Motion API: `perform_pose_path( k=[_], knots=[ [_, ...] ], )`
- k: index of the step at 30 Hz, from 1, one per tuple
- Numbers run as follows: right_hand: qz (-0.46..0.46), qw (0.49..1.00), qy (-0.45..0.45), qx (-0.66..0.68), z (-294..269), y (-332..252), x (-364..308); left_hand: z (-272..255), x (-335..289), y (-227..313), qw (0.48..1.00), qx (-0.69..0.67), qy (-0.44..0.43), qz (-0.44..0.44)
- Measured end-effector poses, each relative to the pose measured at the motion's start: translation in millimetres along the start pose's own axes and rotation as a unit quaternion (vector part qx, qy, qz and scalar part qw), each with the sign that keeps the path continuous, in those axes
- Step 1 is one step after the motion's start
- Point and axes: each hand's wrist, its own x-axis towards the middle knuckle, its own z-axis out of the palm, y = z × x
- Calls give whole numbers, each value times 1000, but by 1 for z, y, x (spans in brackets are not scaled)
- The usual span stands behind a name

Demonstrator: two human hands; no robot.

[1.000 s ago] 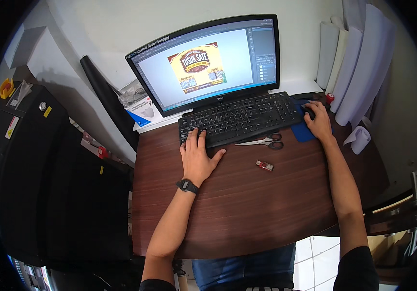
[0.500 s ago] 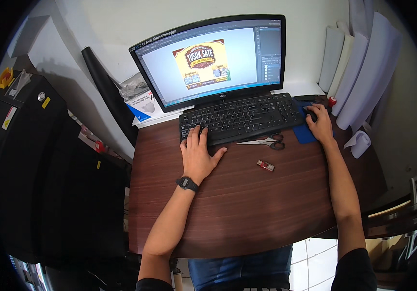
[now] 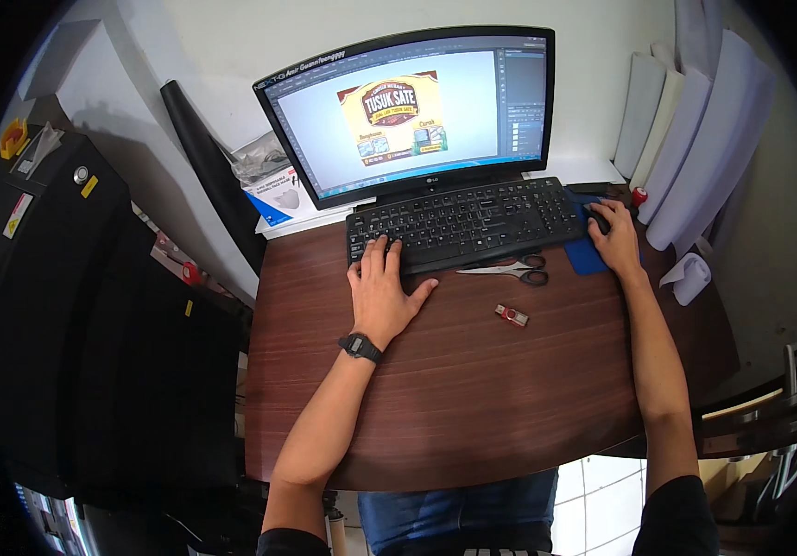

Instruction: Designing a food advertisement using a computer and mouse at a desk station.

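My left hand (image 3: 381, 298) rests at the lower left corner of a black keyboard (image 3: 461, 222), fingers stretched over its keys and thumb spread out on the desk. A black digital watch (image 3: 360, 347) is on that wrist. At the keyboard's right end, my right hand (image 3: 616, 239) is curled over a dark computer mouse (image 3: 597, 221) on a blue mouse pad (image 3: 584, 259); the palm hides part of the mouse. Behind the keyboard stands a monitor (image 3: 398, 111) showing a yellow and brown poster design in an editing program.
Scissors (image 3: 514, 270) with dark handles lie just below the keyboard. A red and silver USB stick (image 3: 512, 315) lies nearer on the brown desk (image 3: 473, 398). Paper rolls (image 3: 709, 139) lean at the right. A large black machine (image 3: 74, 306) stands left, and a box (image 3: 278, 196) sits beside the monitor.
The whole view has shifted slightly, so things sit a little farther right. Both hands keep their places on the keyboard and the mouse.
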Motion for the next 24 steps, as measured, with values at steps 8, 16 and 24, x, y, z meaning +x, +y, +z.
perform_pose_path(
  k=[8, 16, 24],
  knots=[
    [-3, 1000, -4, -11, -1, -4, 0, -1, 0, 0, 1000, -1, 2, -6],
    [-8, 1000, -1, -9, -1, -2, -1, 2, -1, -2, 1000, -1, 2, -4],
    [-14, 1000, -1, -6, 1, 3, 0, 2, -1, -1, 1000, -3, 1, -6]
  ],
)
